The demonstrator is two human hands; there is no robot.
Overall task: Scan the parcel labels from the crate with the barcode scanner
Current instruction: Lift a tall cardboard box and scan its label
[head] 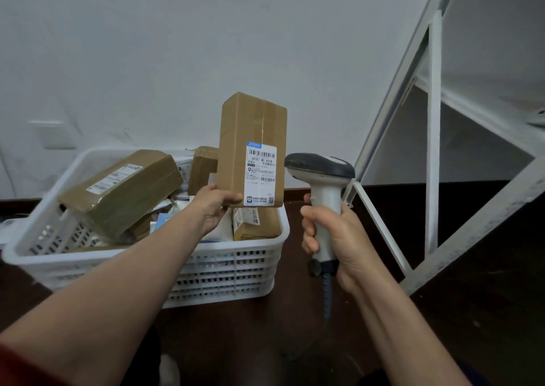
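Note:
My left hand [211,209] holds a tall brown cardboard parcel [249,126] upright by its lower left corner, above the right end of the white plastic crate [224,267]. Its white barcode label [260,175] faces me. Just right of the parcel, my right hand [333,238] grips the handle of a white and dark grey barcode scanner [321,173], whose head points left at the label. Its coiled cable hangs below my fist. The crate holds several more parcels, among them a large brown box [124,188] tilted at the left.
The crate rests on a dark floor against a pale wall. A white metal frame [433,138] with slanted bars stands at the right, close to the scanner. A smaller labelled box [255,222] lies in the crate's right corner under the held parcel.

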